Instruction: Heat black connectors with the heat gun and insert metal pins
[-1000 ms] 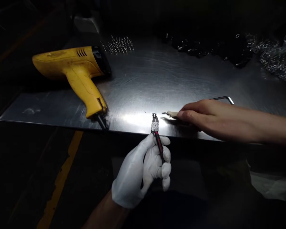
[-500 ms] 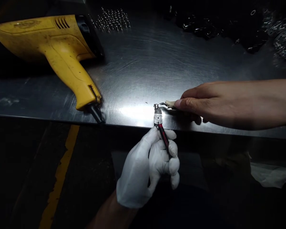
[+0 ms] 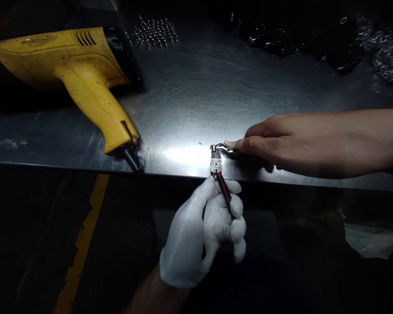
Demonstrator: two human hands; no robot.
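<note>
My left hand [image 3: 196, 231], in a white glove, is closed round the handles of small pliers [image 3: 216, 165] with red and black grips. The jaws point away from me, over the table's front edge, and have a tiny metal part [image 3: 213, 148] at their tip. From the right comes my bare right hand [image 3: 265, 141], pinching a slim tool with a pale handle [image 3: 230, 145]. Its thin dark tip reaches the small part and seems to touch it. What kind of tool this is I cannot tell, as the fingers cover most of it.
On the left of the metal table [image 3: 183, 104] lies a yellow heat gun [image 3: 85, 83]. Behind it stand several small metal pins [image 3: 155, 32]. Dark parts [image 3: 275, 41] and a heap of shiny pieces [image 3: 391, 63] lie at the back right. The table's front edge runs below both hands.
My right hand has shifted slightly left, bringing the slim tool's tip from just beside the small metal part up to it. The pliers stay closed in my left hand.
</note>
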